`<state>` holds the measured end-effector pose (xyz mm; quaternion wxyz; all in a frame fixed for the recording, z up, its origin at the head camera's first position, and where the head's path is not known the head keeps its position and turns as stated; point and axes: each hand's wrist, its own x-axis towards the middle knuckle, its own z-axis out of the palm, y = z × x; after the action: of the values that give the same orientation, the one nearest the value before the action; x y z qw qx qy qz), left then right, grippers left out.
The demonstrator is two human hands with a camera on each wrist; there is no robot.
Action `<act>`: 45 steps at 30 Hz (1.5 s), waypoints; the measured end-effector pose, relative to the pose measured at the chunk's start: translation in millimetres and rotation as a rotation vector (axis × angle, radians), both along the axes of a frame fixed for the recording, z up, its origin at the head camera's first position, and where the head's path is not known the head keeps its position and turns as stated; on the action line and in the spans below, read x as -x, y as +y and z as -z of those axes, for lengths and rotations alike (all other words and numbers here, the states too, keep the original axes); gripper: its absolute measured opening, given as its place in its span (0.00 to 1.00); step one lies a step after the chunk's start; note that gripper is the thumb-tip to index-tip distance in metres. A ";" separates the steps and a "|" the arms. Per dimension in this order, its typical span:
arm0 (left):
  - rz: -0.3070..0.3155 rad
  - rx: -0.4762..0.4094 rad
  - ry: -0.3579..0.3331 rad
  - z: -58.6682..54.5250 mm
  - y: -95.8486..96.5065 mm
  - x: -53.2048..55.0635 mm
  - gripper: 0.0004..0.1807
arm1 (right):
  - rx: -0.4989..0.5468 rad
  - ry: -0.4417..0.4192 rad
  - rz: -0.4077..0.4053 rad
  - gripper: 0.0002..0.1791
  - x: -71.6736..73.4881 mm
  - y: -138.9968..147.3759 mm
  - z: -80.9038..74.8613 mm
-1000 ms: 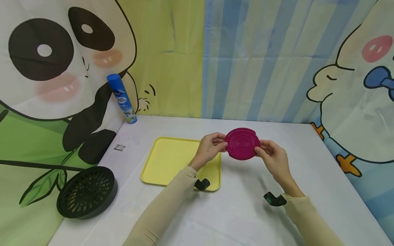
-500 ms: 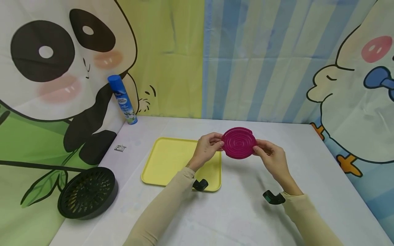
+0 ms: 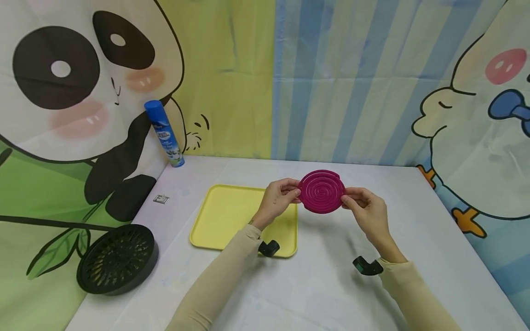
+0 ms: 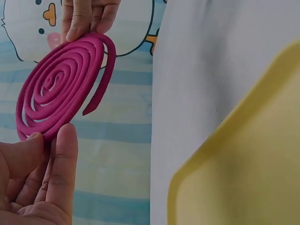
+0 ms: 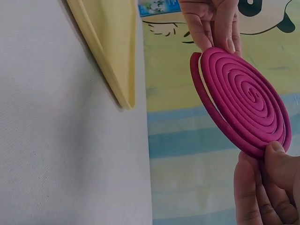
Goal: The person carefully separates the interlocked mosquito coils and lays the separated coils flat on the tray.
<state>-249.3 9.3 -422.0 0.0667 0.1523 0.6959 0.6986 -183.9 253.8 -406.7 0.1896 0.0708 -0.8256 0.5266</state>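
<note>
Right now a magenta spiral coil [image 3: 322, 191] is up in the air over the bench [image 3: 323, 289], just right of a yellow tray [image 3: 227, 216]. Both hands have it by the rim: the left hand [image 3: 278, 202] has its grip pinched on the left edge, thumb in front and fingers behind, and the right hand [image 3: 368, 211] has the same sort of grip on the right edge. I can see gaps between some of the windings, and the outermost end stands a little apart from the rest.

Beige sleeves [image 3: 221, 282] reach in from the near side, the left one crossing the tray's near edge, and a small black device [image 3: 269, 248] sits at each wrist. Over on the left, near, there's a black slotted pan [image 3: 116, 262], its long handle running off left. Farther back lies a small card [image 3: 161, 198], and a blue spray can [image 3: 164, 133] stands at the far left corner, before the printed cartoon cloth [image 3: 331, 78].
</note>
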 end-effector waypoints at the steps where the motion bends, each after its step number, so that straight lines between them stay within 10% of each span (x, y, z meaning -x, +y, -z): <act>1: -0.001 0.001 -0.002 -0.5 -0.2 0.0 0.12 | -0.006 0.003 0.002 0.13 -1.9 -1.4 -3.0; 15: 0.015 -0.020 -0.065 -0.4 -4.5 1.8 0.12 | 0.017 -0.006 0.009 0.13 13.2 11.8 23.1; 45: 0.055 -0.032 -0.155 -2.8 -7.8 1.4 0.13 | 0.101 0.041 -0.056 0.09 10.4 11.4 24.2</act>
<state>-250.7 1.5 -419.2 0.1374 0.1178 0.6730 0.7171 -194.4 265.2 -430.8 0.1950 0.0947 -0.7917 0.5711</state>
